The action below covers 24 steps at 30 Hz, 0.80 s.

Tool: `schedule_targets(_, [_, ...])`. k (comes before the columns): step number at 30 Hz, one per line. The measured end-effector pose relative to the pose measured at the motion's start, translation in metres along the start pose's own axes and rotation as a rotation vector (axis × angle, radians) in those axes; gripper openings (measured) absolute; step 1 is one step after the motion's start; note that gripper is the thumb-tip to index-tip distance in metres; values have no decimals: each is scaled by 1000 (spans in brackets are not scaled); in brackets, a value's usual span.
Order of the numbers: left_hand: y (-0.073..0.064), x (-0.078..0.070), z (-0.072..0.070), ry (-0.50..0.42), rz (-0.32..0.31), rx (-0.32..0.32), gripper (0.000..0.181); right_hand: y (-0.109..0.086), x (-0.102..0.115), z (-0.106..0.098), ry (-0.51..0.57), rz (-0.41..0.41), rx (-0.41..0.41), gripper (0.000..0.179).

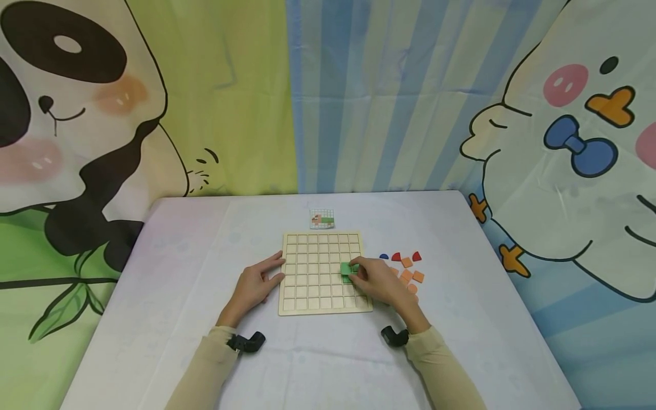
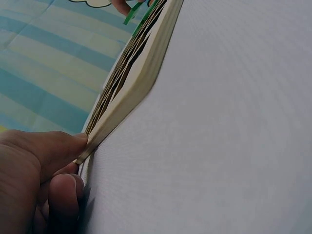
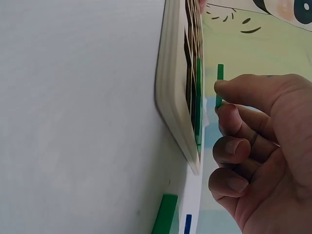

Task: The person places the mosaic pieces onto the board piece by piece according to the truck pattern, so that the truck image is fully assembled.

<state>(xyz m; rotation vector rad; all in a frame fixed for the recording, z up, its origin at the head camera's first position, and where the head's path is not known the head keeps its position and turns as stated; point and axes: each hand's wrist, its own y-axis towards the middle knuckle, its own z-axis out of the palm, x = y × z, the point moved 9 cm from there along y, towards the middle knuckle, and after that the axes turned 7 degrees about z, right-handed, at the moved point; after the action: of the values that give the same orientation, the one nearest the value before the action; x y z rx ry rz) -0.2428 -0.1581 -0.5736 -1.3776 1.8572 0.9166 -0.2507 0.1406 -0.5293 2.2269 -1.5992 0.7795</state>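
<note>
My right hand point(image 1: 378, 280) pinches a small green square tile point(image 3: 220, 70) between thumb and index finger, its other fingers curled. The tile is just above the right side of a pale wooden grid board point(image 1: 307, 307). Beneath it, green pieces point(image 3: 198, 112) lie in the board's cells, partly hidden by the hand in the head view. My left hand point(image 1: 254, 283) touches the board's left edge with thumb and index fingertips. In the left wrist view the thumb point(image 2: 63, 146) rests against the board's rim.
Right of the board lie orange pieces point(image 1: 406, 276), red pieces point(image 1: 417, 256) and a blue piece point(image 1: 384, 256), some behind the right hand. A green piece point(image 3: 165, 215) lies on the white table point(image 1: 205, 228). Behind the board is a small pattern card point(image 1: 322, 218).
</note>
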Motion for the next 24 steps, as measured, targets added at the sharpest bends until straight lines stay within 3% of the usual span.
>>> schedule_targets(24, [0,2,0,-3,-32,8,46,20,14,14,-69,3,13,28])
